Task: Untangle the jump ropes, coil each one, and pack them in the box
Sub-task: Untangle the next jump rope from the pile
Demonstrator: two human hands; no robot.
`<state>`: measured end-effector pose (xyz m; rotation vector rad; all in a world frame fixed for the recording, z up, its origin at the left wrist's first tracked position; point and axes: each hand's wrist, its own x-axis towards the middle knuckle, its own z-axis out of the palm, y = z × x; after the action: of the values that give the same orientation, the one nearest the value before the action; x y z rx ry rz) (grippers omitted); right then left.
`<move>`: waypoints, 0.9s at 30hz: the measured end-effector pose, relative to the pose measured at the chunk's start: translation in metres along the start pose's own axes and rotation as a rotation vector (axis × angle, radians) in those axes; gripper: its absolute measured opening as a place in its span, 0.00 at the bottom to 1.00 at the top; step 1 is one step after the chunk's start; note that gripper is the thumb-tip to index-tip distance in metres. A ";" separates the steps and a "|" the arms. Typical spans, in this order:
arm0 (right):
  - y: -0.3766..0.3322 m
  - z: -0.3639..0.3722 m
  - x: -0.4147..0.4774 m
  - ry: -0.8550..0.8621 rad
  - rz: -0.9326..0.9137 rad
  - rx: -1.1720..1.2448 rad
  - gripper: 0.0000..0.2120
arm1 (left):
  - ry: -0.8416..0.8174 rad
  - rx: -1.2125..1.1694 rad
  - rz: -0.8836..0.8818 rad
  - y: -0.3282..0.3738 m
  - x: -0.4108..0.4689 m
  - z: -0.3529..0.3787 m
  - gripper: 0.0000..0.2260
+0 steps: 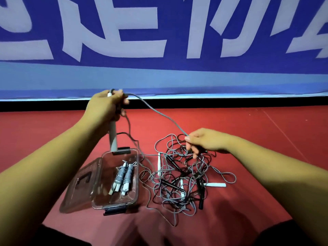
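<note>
Red floor (248,125) holds the tangle (184,178); left hand (106,105) grips the grey handle (113,137) tight, right hand (204,141) pinches its grey rope (159,116) and should pull slowly, shaking loops loose.

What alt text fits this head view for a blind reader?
The left hand grips a grey handle while the right hand pinches its cord above a tangled rope pile. Beside it, an open clear box holds two coiled ropes.
</note>
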<state>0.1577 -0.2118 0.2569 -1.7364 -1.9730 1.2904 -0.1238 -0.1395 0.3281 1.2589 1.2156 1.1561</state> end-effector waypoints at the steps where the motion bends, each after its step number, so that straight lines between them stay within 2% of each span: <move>1: -0.002 0.001 0.000 0.034 -0.006 0.065 0.18 | 0.019 0.103 -0.007 -0.003 0.000 -0.003 0.04; 4: -0.030 0.005 -0.001 0.112 -0.098 0.123 0.17 | -0.096 0.250 0.066 -0.004 -0.005 -0.002 0.09; 8: -0.068 0.012 -0.010 0.071 -0.278 0.122 0.17 | -0.571 0.422 0.125 0.005 -0.028 0.021 0.10; 10: -0.077 0.008 -0.013 0.109 -0.322 0.156 0.16 | -0.713 0.515 0.179 0.006 -0.034 0.031 0.06; 12: -0.078 0.001 -0.013 0.146 -0.354 0.176 0.13 | -0.628 0.517 0.238 0.006 -0.032 0.034 0.08; 14: -0.068 -0.002 -0.009 0.135 -0.335 0.173 0.10 | -0.447 0.373 0.187 0.007 -0.025 0.032 0.10; 17: -0.033 0.001 0.000 0.035 -0.166 -0.005 0.10 | -0.242 0.073 0.066 0.005 -0.013 0.024 0.11; 19: -0.011 0.007 0.004 -0.027 -0.062 -0.108 0.11 | -0.113 -0.002 0.012 0.000 -0.006 0.014 0.11; 22: -0.008 0.011 0.005 0.078 -0.072 -0.004 0.12 | -0.036 0.122 -0.026 -0.007 -0.002 0.003 0.09; 25: -0.038 0.008 0.002 0.258 -0.213 0.191 0.12 | 0.002 0.357 0.018 -0.007 -0.001 -0.003 0.04; 27: -0.055 0.008 -0.002 0.245 -0.270 0.288 0.12 | -0.033 0.357 0.078 -0.003 -0.005 -0.001 0.05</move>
<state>0.1143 -0.2127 0.2918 -1.3672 -1.7166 1.1419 -0.1247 -0.1445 0.3256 1.5966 1.4000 0.9960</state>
